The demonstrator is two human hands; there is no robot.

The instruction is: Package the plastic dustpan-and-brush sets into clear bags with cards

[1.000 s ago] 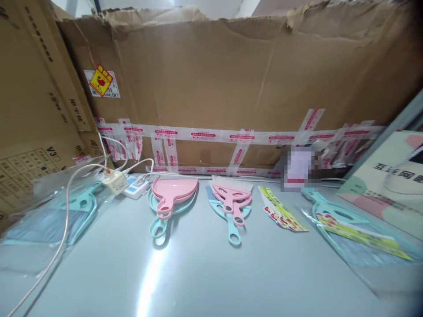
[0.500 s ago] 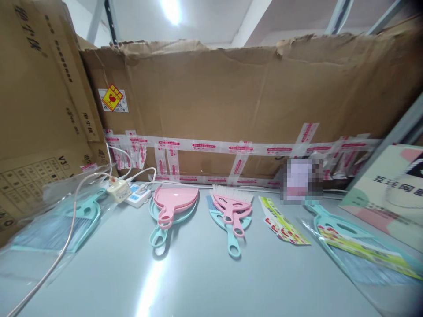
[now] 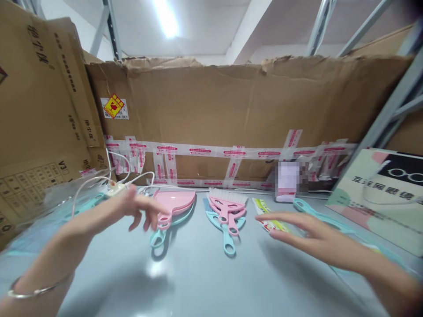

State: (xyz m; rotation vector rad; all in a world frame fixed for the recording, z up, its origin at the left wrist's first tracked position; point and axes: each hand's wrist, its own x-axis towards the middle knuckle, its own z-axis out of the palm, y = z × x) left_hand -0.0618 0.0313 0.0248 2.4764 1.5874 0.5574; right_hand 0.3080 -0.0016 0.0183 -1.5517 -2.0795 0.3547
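Observation:
My left hand hovers beside the handle of the top pink dustpan, fingers apart and holding nothing. That dustpan lies stacked on another pink one, over a light blue dustpan. Toward the middle, small pink brushes overlap a light blue brush, handles facing me. My right hand, fingers stretched out and empty, reaches in over yellow-green printed cards and partly covers them. Behind that hand, a light blue dustpan is mostly hidden by my hand and forearm.
At the back stands a large taped cardboard box; another carton rises at left. A white plug adapter with cables sits near a plastic-wrapped light blue set. A phone-like object and a printed box stand at right.
Both my hands have come into view, the left toward the dustpan stack, the right over the cards. The view has shifted slightly; the dustpans and brushes lie as before.

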